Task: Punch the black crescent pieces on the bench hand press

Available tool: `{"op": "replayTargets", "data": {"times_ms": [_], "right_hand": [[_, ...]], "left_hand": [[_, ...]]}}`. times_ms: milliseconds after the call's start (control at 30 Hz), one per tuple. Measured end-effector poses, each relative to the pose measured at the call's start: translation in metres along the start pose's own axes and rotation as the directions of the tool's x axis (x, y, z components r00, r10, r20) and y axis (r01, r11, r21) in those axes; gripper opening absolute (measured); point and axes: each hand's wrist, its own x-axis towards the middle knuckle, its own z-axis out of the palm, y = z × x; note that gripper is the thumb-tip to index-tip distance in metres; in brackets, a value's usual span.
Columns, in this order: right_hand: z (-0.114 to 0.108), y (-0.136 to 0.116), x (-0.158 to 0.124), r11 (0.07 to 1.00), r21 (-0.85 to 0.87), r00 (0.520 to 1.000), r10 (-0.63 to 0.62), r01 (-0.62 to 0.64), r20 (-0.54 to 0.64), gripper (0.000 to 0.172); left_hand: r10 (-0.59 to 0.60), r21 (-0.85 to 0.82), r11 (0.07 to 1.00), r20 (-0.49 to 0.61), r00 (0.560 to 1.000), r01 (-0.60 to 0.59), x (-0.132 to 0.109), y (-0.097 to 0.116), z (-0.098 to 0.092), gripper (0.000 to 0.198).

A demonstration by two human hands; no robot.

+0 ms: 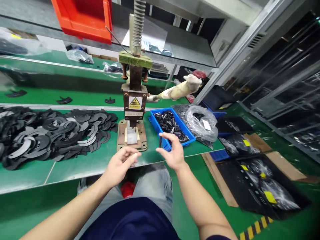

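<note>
My right hand (pixel 174 154) is at the near end of a blue bin (pixel 188 139) of small black parts (pixel 168 122). Between its thumb and forefinger it pinches a small black plastic piece (pixel 160 142), held upright. My left hand (pixel 121 165) hovers over the bench edge, just in front of the base plate (pixel 121 135) of a hand press (pixel 135 100). Its fingers are loosely bent, with the thumb a little apart, and nothing shows in them. A pale, translucent block (pixel 132 137) sits on the base plate beneath the press ram.
A wide heap of black curved pieces (pixel 50 133) covers the bench's left side. The press's wrapped lever (pixel 178 91) sticks out right above the blue bin. A bagged coil (pixel 202 123) lies beyond it. An orange bin (pixel 85 20) is on the shelf; an open carton (pixel 222 183) stands lower right.
</note>
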Motion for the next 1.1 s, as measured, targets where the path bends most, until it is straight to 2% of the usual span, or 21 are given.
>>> {"op": "replayTargets", "data": {"times_ms": [133, 300, 500, 1100], "right_hand": [[0.031, -0.027, -0.011, 0.990, 0.059, 0.988, -0.135, 0.131, 0.072, 0.073], [0.047, -0.034, -0.013, 0.978, 0.026, 0.971, -0.210, 0.209, 0.113, 0.076], [0.055, -0.032, -0.016, 0.983, 0.060, 0.976, -0.180, 0.173, 0.119, 0.079], [0.058, -0.029, -0.020, 0.988, 0.047, 0.973, -0.154, 0.148, 0.172, 0.078]], "left_hand": [[-0.090, -0.225, 0.969, 0.071, 0.993, 0.104, 0.012, 0.018, 0.023, 0.044], [-0.159, -0.274, 0.946, 0.076, 0.984, 0.174, 0.009, 0.013, 0.020, 0.044], [-0.191, -0.270, 0.942, 0.058, 0.980, 0.200, 0.006, 0.005, 0.013, 0.043], [-0.210, -0.268, 0.939, 0.054, 0.976, 0.216, 0.004, -0.001, 0.011, 0.042]]}}
